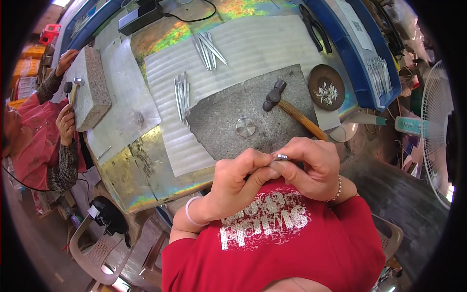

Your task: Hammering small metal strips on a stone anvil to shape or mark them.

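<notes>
Close to my chest, both hands meet at a small shiny metal piece [280, 157]. My left hand [242, 177] pinches it from one side with thumb and forefinger. The fingers of my right hand [311, 168] close on its other side and cover part of it, so its full shape is hidden. Just beyond lies a dark grey stone slab [219, 114], bearing a round silver metal disc [245, 127]. A ball-peen hammer [296, 114] with a wooden handle rests across the slab's right part, its handle end near my right hand.
Silver metal rods [209, 51] lie on white foam sheet [262, 39]. Right of the slab are a brown bowl [335, 73] of small silver pieces, pliers [315, 29], a blue tray [374, 101] and a fan [438, 131]. At left, a co-worker holds a hammer [75, 87] against a stone block [92, 85].
</notes>
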A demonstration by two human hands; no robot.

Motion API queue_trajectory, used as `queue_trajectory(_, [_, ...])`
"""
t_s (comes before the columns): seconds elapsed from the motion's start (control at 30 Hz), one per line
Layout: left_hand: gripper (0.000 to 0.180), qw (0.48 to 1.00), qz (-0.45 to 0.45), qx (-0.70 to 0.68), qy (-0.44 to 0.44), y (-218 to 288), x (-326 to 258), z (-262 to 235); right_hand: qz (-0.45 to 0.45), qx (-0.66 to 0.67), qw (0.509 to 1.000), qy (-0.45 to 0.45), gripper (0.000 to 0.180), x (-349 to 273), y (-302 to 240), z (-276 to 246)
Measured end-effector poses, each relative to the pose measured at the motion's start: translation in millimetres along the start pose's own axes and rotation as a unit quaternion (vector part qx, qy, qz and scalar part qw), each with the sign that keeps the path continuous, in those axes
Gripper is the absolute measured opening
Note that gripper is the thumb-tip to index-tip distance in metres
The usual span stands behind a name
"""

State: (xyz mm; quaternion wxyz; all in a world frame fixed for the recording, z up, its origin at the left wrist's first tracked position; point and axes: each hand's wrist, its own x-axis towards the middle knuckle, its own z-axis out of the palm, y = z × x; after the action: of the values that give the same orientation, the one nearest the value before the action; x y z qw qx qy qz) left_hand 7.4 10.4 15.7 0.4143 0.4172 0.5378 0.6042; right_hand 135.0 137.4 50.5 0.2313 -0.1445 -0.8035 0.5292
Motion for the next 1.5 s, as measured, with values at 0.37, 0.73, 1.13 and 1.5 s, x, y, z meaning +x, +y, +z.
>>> queue_trajectory(0.37, [0.015,0.968,-0.191,-0.159,-0.026,3.6,4.7,1.9,0.303,0.312,0.9,-0.004,0.013,2.2,13.3,3.3])
queue_trajectory(0.73, [0.021,0.94,-0.287,-0.134,-0.123,14.1,18.9,-14.4,0.346,0.389,0.853,0.04,0.016,1.1,27.8,11.5])
queue_trajectory(1.13, [0.021,0.926,-0.314,-0.164,-0.13,11.5,21.3,-15.3,0.36,0.425,0.829,0.051,0.017,-5.0,32.6,17.4])
queue_trajectory(1.5, [0.021,0.99,-0.122,-0.063,0.018,14.0,4.4,-17.0,0.206,0.213,0.954,0.046,0.02,37.7,26.2,-31.5])
